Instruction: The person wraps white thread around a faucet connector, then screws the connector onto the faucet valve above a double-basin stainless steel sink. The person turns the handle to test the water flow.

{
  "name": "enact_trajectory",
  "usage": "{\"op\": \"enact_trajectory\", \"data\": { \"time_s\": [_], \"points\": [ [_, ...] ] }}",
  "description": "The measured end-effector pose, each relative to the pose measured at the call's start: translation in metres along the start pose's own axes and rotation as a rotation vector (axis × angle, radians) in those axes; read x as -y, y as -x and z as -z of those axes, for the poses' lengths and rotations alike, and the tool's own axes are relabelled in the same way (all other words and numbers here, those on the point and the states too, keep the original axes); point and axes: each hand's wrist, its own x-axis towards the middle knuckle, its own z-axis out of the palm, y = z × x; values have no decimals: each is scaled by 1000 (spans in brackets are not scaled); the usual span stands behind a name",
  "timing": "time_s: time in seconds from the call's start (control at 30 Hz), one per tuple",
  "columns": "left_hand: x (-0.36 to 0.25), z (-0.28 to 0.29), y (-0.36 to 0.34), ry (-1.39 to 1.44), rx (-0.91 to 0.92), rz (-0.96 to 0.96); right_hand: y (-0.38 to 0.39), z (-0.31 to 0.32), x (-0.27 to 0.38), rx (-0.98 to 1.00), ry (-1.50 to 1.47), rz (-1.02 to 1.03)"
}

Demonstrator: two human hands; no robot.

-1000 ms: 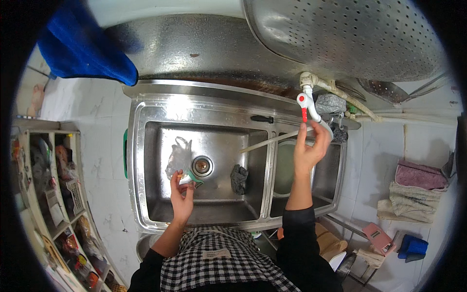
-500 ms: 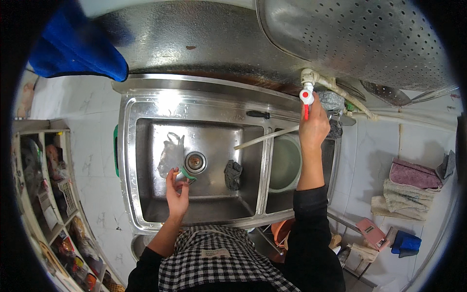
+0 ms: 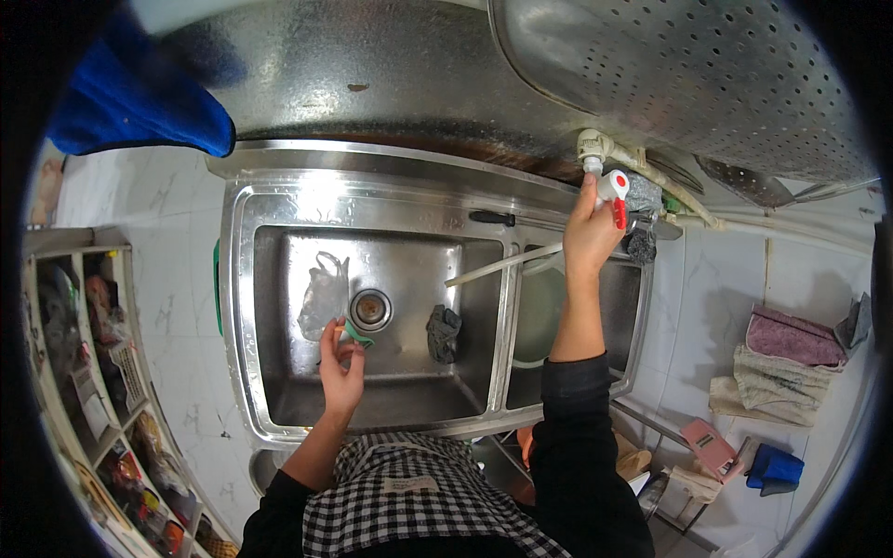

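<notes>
My left hand (image 3: 342,370) is over the left sink basin (image 3: 391,391), its fingers closed on a small green tool (image 3: 356,335) that looks like a peeler; the fingers cover much of it. Beside it, a clear plastic bag (image 3: 324,296) lies on the basin floor, left of the drain (image 3: 371,310). Over the back right, my right hand (image 3: 592,232) grips a white tap (image 3: 612,184) with a red lever (image 3: 620,215). A pale hose (image 3: 498,268) reaches from under that hand across the divider into the left basin. No water stream is visible at its end.
A dark crumpled cloth (image 3: 444,333) lies in the left basin. The right basin holds a round pale tub (image 3: 537,312). A black-handled tool (image 3: 492,219) rests on the back ledge. A blue cloth (image 3: 139,98) hangs at upper left; shelves (image 3: 98,391) stand left.
The tap's white body and red lever have swung right, and my right hand has shifted slightly left, fingers now at the tap's left side. My left hand has tilted the green tool a little.
</notes>
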Motion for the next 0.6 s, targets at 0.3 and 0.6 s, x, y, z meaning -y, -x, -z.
{"op": "enact_trajectory", "data": {
  "time_s": [0.3,0.6],
  "points": [
    [-6,4,1,-29,-18,-6,-3,-4,9,91,-670,-711],
    [-16,5,3,-20,-27,-29,-18,11,20,157,-1568,-1297]
  ]
}}
